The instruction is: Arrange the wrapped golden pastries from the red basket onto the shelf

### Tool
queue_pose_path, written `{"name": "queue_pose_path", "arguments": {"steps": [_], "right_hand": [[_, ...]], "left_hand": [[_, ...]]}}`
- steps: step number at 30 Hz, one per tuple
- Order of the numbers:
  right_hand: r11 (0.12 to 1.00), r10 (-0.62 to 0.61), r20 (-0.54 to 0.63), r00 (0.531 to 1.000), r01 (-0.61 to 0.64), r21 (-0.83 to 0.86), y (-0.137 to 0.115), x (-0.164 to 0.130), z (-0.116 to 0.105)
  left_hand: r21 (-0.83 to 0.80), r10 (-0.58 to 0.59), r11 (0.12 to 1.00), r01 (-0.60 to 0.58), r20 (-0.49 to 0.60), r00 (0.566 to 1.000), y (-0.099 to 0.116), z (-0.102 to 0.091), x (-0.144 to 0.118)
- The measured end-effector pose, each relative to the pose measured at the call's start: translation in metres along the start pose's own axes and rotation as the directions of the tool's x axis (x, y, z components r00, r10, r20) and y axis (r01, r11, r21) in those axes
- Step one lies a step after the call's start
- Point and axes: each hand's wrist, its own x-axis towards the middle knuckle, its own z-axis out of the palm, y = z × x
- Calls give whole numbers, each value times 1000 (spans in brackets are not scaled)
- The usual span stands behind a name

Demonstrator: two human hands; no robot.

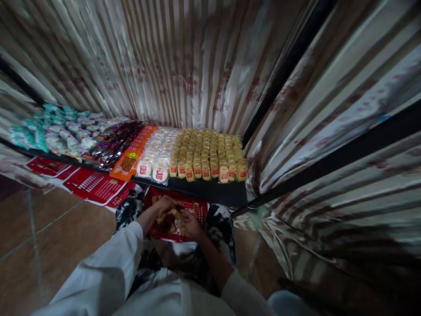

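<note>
Both hands are over a red printed tray or box between my knees, with several yellow wrapped snack packets inside it. My left hand curls over the packets at the upper left; its fingertips are in shadow and what they grip is unclear. My right hand pinches a shiny yellow wrapped packet near the middle of the tray. In front, tight rows of similar yellow packets stand on a black shelf.
Left of the yellow rows are white wrapped packets, an orange card, dark shiny packets, white packets and teal packets. A striped curtain hangs behind. Red printed sheets hang below the shelf; a black pole runs at right.
</note>
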Motion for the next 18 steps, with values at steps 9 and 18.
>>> {"name": "queue_pose_path", "arguments": {"steps": [9, 18], "right_hand": [[959, -281, -140, 949, 284, -2, -67, -29, -34], [955, -250, -226, 941, 279, 104, -112, -54, -53]], "left_hand": [[-360, 181, 927, -107, 180, 967, 40, 4, -34], [-291, 280, 935, -205, 245, 928, 75, 27, -56]]}}
